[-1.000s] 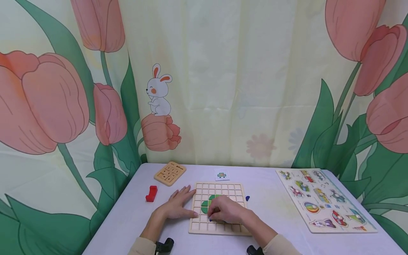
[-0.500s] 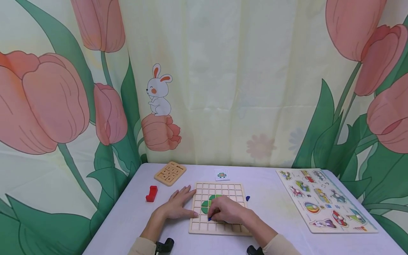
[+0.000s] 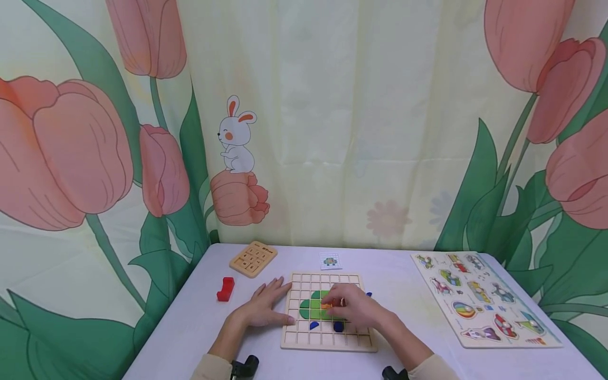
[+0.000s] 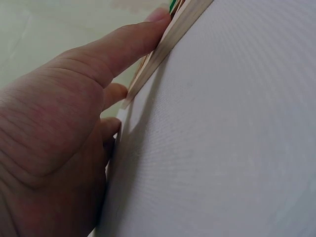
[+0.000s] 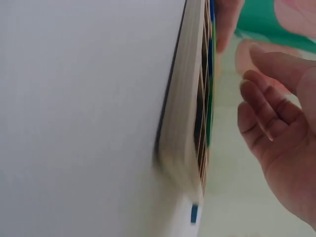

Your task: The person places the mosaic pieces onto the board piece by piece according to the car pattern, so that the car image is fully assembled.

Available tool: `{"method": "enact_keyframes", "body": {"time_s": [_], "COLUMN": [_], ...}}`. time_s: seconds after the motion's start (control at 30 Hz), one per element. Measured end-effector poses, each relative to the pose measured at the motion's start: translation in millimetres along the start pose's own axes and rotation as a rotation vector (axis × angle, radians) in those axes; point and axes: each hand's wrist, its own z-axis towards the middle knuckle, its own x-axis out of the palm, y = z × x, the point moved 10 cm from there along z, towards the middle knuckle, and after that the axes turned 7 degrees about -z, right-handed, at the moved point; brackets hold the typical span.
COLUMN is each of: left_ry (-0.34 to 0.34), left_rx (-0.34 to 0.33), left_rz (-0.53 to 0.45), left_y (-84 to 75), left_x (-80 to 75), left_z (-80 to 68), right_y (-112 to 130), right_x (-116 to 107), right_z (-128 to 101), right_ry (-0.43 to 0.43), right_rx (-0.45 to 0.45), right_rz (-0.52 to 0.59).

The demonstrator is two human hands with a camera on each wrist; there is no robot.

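Red block [image 3: 226, 288]: it stood on the white table [image 3: 199, 316], well off to the outer side of your left hand, touching nothing
Small wooden board [image 3: 254, 258]: it lay beyond your left hand, near the table's far edge, apart from the grid
Left hand [image 3: 264, 307]: you had it flat on the table with the fingers spread and fairly straight; the fingertips pressed against the near left edge of the wooden grid board [image 3: 325, 311], pinching nothing. In the left wrist view your fingers [image 4: 126, 44] lay along the board's edge [image 4: 168, 42]
Green pieces [image 3: 313, 306]: they sat in the grid's cells between your two hands, just beside the fingertips of your right hand
Blue pieces [image 3: 314, 325]: one lay on the grid just on your side of the green pieces, and a darker one [image 3: 338, 327] sat beside it, under your right hand
Right hand [image 3: 357, 307]: you held it over the middle of the grid with the fingers curled, and something orange [image 3: 328, 303] showed at the fingertips. Whether you pinched it or only touched it, I cannot tell. In the right wrist view your fingers [image 5: 264, 106] were loosely bent beside the board [image 5: 185, 123]
Small card [image 3: 330, 260]: it lay beyond the grid, past your right hand's fingertips
Picture puzzle board [image 3: 484, 296]: it lay well apart from your right hand, on its outer side
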Motion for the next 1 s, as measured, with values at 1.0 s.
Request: {"method": "enact_keyframes", "body": {"time_s": [1.0], "left_ry": [-0.006], "left_rx": [-0.004], "left_rz": [0.003], "left_y": [1.7], "left_x": [0.8], "left_z": [1.9], "right_y": [-107.0], "right_x": [-59.3], "right_z": [-58.3], "right_ry": [-0.204], "right_rx": [0.459], "right_rz": [-0.074]}}
